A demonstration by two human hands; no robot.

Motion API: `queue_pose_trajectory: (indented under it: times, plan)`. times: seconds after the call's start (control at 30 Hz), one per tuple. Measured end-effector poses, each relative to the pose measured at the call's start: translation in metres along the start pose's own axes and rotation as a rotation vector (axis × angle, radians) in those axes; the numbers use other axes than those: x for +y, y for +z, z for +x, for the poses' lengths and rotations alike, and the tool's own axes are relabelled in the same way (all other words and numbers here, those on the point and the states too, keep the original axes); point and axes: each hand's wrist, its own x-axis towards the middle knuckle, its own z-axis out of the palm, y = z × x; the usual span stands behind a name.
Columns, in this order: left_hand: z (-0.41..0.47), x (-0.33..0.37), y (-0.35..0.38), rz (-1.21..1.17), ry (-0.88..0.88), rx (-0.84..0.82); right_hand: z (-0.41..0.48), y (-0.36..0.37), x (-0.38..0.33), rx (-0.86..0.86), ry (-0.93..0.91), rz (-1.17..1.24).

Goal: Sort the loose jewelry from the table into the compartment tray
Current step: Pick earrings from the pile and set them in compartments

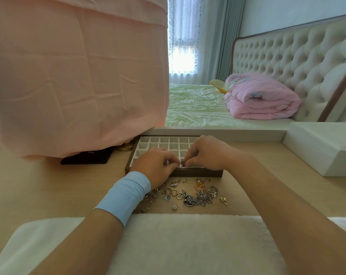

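Sorting looked barely begun: the left hand (155,165) and right hand (207,153) pinched one small piece (181,164) over the near row of the compartment tray (200,173), its visible cells bare, loose jewelry (190,194) heaped just before it.

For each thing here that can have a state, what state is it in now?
tray: open, the compartments that show look empty
jewelry: loose, heaped on the table, not yet sorted
left hand: fingers curled, pinches a small piece over the tray's near row
right hand: pinches the same small piece
white box: lid closed
pink quilt: folded
pink cloth: draped, hides what is under it
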Motion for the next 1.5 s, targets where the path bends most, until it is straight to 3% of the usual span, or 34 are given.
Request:
queue_pose_trajectory:
  times: [0.27, 0.43, 0.63, 0.87, 1.23, 1.37, 1.5]
  plan:
    - [-0.001, -0.001, 0.002, 0.035, 0.058, -0.017, 0.002, 0.005, 0.001, 0.045, 0.031, -0.033]
    - [-0.003, 0.002, 0.003, 0.068, 0.065, -0.006, 0.000, 0.001, 0.002, -0.025, 0.029, -0.036]
    - [-0.002, 0.006, 0.005, 0.195, 0.077, -0.083, -0.001, -0.004, 0.003, 0.053, 0.010, 0.024]
    - [-0.002, 0.006, 0.006, 0.125, 0.077, 0.008, 0.000, 0.003, -0.002, -0.004, -0.003, -0.053]
    - [-0.002, 0.009, 0.001, 0.129, 0.088, -0.037, -0.006, -0.009, -0.003, -0.001, 0.006, -0.025]
    - [-0.003, 0.019, -0.010, 0.022, 0.095, -0.036, -0.019, -0.027, -0.007, -0.122, -0.016, -0.021]
    - [-0.005, 0.034, -0.014, 0.103, 0.104, -0.183, -0.026, -0.023, -0.012, -0.234, -0.024, -0.098]
